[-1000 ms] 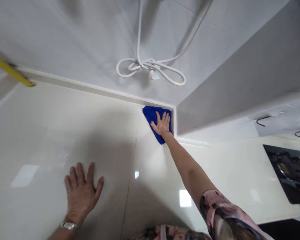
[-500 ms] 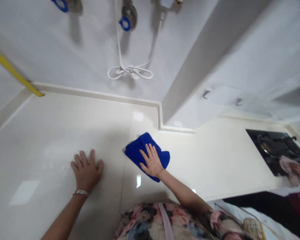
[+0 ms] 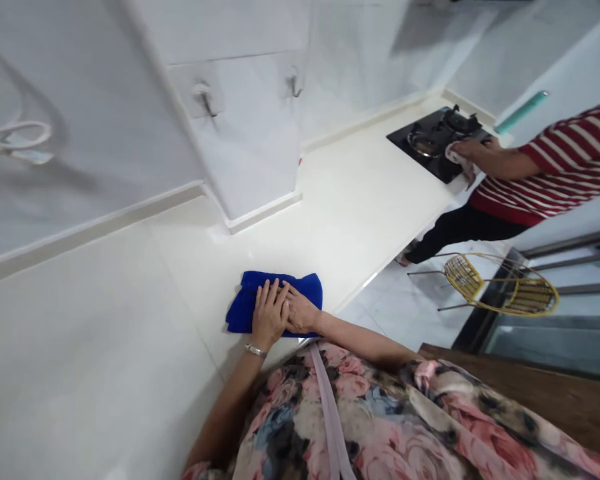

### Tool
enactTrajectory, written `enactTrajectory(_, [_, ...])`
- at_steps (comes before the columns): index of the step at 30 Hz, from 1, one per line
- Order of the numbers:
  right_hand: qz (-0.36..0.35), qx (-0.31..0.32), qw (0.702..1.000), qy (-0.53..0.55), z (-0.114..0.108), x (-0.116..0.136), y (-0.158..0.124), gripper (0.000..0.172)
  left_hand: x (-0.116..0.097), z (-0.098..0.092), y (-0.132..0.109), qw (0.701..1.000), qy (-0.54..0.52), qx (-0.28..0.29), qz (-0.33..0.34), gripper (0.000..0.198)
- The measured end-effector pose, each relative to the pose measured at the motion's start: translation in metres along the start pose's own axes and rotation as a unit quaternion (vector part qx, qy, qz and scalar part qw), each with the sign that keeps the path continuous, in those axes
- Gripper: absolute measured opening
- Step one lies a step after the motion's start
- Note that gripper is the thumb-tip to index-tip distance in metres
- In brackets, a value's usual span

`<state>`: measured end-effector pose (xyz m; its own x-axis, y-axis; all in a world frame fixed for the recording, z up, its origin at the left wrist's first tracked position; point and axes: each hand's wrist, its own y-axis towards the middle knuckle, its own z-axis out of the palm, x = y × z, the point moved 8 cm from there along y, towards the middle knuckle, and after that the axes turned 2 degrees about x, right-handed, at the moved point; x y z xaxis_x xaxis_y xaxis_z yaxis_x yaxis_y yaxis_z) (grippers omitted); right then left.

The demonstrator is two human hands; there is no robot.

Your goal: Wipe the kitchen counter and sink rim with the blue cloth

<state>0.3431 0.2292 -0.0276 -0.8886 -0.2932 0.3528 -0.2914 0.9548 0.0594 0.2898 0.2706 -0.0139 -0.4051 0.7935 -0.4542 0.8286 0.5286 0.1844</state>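
Note:
A folded blue cloth (image 3: 245,303) lies on the glossy cream countertop (image 3: 105,333), close to its front edge. My left hand (image 3: 269,315) rests flat on the cloth, fingers together and stretched out, a watch at the wrist. My right hand (image 3: 300,313) lies beside it and partly under it, also pressed on the cloth, its fingers mostly covered by the left hand.
A white boxed column (image 3: 240,127) with two hooks rises from the counter behind the cloth. At the far right another person in a red striped shirt (image 3: 555,173) wipes a black gas hob (image 3: 435,137) with a cloth. A yellow wire stool (image 3: 500,283) stands on the floor.
The blue cloth came from the back corner toward the counter's front edge. My left hand left the bare counter and joined the right on the cloth. My view swung right.

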Motion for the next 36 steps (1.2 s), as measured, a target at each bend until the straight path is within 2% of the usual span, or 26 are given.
enactTrajectory(2, [0.032, -0.007, 0.999, -0.001, -0.003, -0.013, -0.017, 0.058, -0.016, 0.017, 0.014, 1.000, 0.003, 0.020, 0.019, 0.054])
enactTrajectory(6, [0.056, -0.006, 0.998, 0.004, -0.013, -0.032, -0.044, 0.060, -0.035, 0.032, 0.027, 0.998, -0.005, 0.028, 0.049, 0.054])
enactTrajectory(9, [0.083, -0.021, 0.996, 0.012, -0.027, -0.047, -0.063, 0.054, -0.038, 0.036, 0.028, 0.998, -0.013, 0.019, 0.059, 0.055])
enactTrajectory(13, [0.157, -0.054, 0.986, 0.018, -0.042, -0.073, -0.089, 0.047, -0.035, 0.035, 0.024, 0.999, 0.000, -0.001, 0.048, 0.059])
enactTrajectory(18, [0.182, -0.074, 0.980, 0.019, -0.044, -0.082, -0.097, 0.051, -0.044, 0.041, 0.032, 0.996, 0.043, 0.052, 0.058, 0.065])
enactTrajectory(21, [0.205, -0.079, 0.975, 0.023, -0.045, -0.089, -0.095, 0.054, -0.049, 0.047, 0.052, 0.994, 0.041, 0.078, 0.058, 0.070])
enactTrajectory(25, [0.255, -0.088, 0.963, 0.026, -0.054, -0.115, -0.100, 0.056, -0.057, 0.060, 0.090, 0.991, 0.023, 0.109, 0.080, 0.071])
enactTrajectory(36, [0.329, -0.119, 0.936, 0.036, -0.088, -0.200, -0.145, 0.051, -0.102, 0.096, 0.187, 0.975, 0.002, 0.160, 0.155, 0.070])
